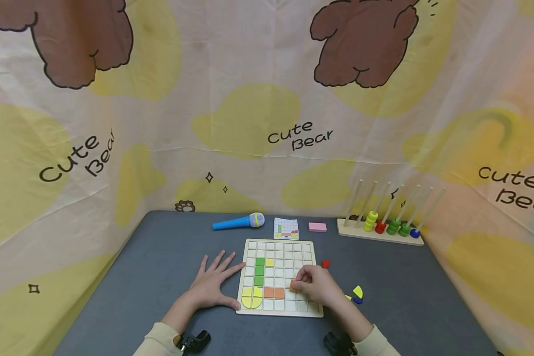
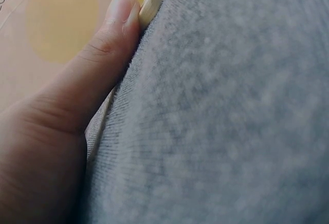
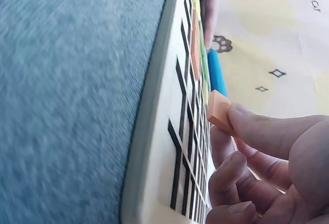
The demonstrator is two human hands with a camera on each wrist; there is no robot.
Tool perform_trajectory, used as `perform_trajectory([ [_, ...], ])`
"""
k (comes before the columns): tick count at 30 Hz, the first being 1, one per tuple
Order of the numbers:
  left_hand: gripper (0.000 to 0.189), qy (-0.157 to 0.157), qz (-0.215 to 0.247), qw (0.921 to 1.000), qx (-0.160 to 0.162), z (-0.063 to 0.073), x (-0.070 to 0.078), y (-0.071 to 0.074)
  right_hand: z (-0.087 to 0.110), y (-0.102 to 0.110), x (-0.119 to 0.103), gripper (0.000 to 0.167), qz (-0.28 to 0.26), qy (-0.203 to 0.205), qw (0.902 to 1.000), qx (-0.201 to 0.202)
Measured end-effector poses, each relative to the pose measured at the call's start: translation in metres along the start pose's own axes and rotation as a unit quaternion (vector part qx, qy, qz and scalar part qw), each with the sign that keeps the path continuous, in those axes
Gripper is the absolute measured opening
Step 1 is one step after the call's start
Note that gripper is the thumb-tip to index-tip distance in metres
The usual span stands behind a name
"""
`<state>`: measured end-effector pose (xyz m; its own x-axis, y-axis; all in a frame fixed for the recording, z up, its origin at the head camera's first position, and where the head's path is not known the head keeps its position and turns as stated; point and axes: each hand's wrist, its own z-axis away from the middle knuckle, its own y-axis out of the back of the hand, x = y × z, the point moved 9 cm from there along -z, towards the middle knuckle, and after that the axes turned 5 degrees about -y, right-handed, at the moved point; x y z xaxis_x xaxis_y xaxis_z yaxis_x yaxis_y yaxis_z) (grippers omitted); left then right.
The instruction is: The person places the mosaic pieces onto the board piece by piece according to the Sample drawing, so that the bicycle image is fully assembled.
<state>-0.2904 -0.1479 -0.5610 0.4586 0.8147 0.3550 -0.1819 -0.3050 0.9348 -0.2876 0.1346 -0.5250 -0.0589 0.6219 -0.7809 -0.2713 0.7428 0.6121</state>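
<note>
A white gridded board (image 1: 281,313) lies on the table with coloured tiles set in it. Green square tiles (image 1: 259,271) form a column, with a yellow tile (image 1: 269,262) beside the top one. Yellow pieces (image 1: 251,297) make a rounded shape at the lower left, and two orange tiles (image 1: 274,293) sit to its right. My left hand (image 1: 211,287) rests spread at the board's left edge, its thumb against the lower left corner. Thumb and fingers of my right hand (image 1: 317,284) pinch an orange square tile (image 3: 220,110) above the board's right half.
Loose red (image 1: 326,264), yellow (image 1: 358,291) and blue (image 1: 358,300) pieces lie right of the board. Behind it are a blue toy microphone (image 1: 238,222), a pattern card (image 1: 286,229), a pink block (image 1: 317,227) and a pegged bead stand (image 1: 382,234).
</note>
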Motion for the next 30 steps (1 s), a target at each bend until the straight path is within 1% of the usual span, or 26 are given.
perform_trajectory([
  [10, 0.114, -0.002, -0.002, 1.0, 0.002, 0.001, 0.0, 0.001, -0.003, -0.013, -0.001, 0.018, 0.033, 0.006, 0.9994, -0.006],
  [18, 0.114, 0.003, -0.004, 1.0, -0.004, 0.0, -0.002, 0.0, -0.001, -0.017, -0.007, 0.018, 0.057, 0.012, 0.9981, -0.022],
  [22, 0.114, 0.003, -0.006, 1.0, -0.003, 0.0, -0.003, 0.0, -0.001, -0.019, -0.007, 0.018, 0.066, 0.013, 0.9975, -0.023],
  [26, 0.114, 0.003, -0.001, 1.0, -0.004, 0.0, -0.002, 0.0, -0.001, -0.018, -0.006, 0.018, 0.065, 0.009, 0.9976, -0.021],
  [30, 0.115, 0.003, -0.003, 1.0, -0.004, 0.0, -0.001, 0.0, -0.001, -0.006, -0.005, 0.017, 0.055, -0.005, 0.9985, -0.005],
])
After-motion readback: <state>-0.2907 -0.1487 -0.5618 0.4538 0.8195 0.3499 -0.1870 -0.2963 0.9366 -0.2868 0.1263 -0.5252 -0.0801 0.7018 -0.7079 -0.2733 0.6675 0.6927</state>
